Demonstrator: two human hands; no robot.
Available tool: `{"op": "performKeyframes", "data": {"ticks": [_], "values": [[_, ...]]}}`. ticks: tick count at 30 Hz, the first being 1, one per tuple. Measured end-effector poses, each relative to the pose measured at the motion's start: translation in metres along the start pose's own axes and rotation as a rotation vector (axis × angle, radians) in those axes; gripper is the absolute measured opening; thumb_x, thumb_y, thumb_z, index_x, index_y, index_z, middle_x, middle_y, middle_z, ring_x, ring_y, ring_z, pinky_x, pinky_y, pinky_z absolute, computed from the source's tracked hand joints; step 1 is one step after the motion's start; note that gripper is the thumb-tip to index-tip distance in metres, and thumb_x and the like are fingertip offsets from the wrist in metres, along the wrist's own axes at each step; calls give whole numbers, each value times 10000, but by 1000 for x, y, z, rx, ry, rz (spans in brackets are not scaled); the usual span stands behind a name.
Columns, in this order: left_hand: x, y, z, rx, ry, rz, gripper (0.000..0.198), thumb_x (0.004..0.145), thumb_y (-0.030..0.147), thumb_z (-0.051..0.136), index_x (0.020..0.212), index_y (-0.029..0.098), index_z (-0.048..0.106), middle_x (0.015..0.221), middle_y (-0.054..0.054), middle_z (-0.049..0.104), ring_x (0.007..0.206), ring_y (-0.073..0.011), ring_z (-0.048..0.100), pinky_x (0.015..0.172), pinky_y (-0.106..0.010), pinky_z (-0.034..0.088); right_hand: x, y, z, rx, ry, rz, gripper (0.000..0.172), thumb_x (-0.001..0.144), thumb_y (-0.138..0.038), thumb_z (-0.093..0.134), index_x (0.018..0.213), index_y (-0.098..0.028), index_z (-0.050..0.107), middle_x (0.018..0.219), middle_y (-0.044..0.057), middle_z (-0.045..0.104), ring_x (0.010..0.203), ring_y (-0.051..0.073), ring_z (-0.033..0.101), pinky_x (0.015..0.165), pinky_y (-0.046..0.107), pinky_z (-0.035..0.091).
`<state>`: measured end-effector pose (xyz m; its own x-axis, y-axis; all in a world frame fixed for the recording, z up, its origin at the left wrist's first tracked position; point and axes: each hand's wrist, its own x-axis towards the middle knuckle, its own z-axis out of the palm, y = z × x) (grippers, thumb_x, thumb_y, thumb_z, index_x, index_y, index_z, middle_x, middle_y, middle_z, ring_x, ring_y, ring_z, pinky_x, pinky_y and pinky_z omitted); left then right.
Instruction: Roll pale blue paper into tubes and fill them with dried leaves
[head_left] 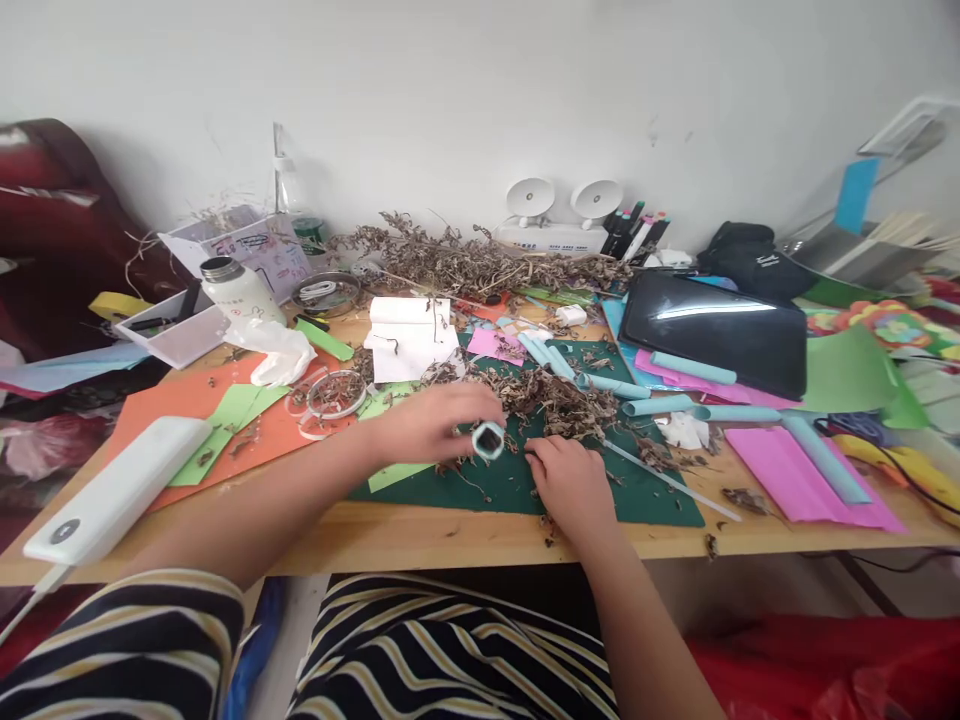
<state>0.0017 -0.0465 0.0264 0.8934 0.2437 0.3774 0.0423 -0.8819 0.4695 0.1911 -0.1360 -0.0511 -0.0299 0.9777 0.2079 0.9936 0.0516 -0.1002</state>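
Observation:
My left hand (439, 422) is closed round a light blue paper tube (488, 440), whose open end faces me and looks dark inside. To its right, my right hand (571, 482) rests low over the green cutting mat (645, 500), its fingers bent and pressed together at some dry bits; what they pinch is too small to name. Behind both hands lies a heap of dried brown leaves (562, 400). More light blue tubes (739, 413) lie in a row to the right, beside a thin pale stick (667, 480).
A black tablet (712, 330) lies at the right behind pink paper (806, 480). On the left are a white bottle (238, 292), a white power bank (116, 490) and orange paper (150, 425). Dried stems (465, 262) and markers (636, 235) line the wall.

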Motion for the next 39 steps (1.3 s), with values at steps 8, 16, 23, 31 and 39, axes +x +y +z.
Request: {"op": "performKeyframes", "data": {"ticks": [8, 16, 23, 31, 39], "values": [[-23, 13, 57, -32, -40, 60, 172, 770, 279, 437, 854, 153, 518, 843, -98, 608, 786, -157, 541, 695, -256, 422, -29, 32, -22, 133, 62, 98, 205, 794, -292, 415, 896, -207, 571, 903, 32, 600, 833, 176, 524, 679, 294, 360], [-27, 2, 62, -13, -113, -255, 244, 743, 367, 474, 854, 153, 511, 799, -60, 586, 732, -153, 529, 640, -248, 405, -49, 41, -15, 219, 41, 175, 227, 779, -335, 423, 889, -197, 567, 898, 48, 601, 819, 191, 540, 654, 311, 415], [-25, 11, 47, -159, -138, -340, 421, 676, 299, 561, 1055, 167, 434, 979, -67, 564, 891, -165, 519, 772, -270, 399, -21, 23, -16, 138, -71, 73, 205, 774, -284, 440, 921, -212, 563, 910, 37, 596, 827, 187, 538, 671, 298, 392], [-18, 39, 29, 45, -109, -90, 529, 711, 416, 521, 1155, 174, 366, 1121, -112, 489, 1038, -206, 435, 880, -326, 322, -12, 16, -11, 12, -136, 25, 139, 772, -267, 451, 844, -224, 562, 820, 19, 586, 759, 171, 514, 567, 268, 299], [-12, 61, 124, 371, -248, 165, 280, 741, 462, 459, 717, 204, 567, 780, -65, 551, 721, -190, 463, 611, -332, 320, -9, 4, 6, 43, 5, 73, 158, 796, -236, 386, 757, -183, 530, 754, 53, 564, 683, 167, 476, 543, 278, 252]]}}
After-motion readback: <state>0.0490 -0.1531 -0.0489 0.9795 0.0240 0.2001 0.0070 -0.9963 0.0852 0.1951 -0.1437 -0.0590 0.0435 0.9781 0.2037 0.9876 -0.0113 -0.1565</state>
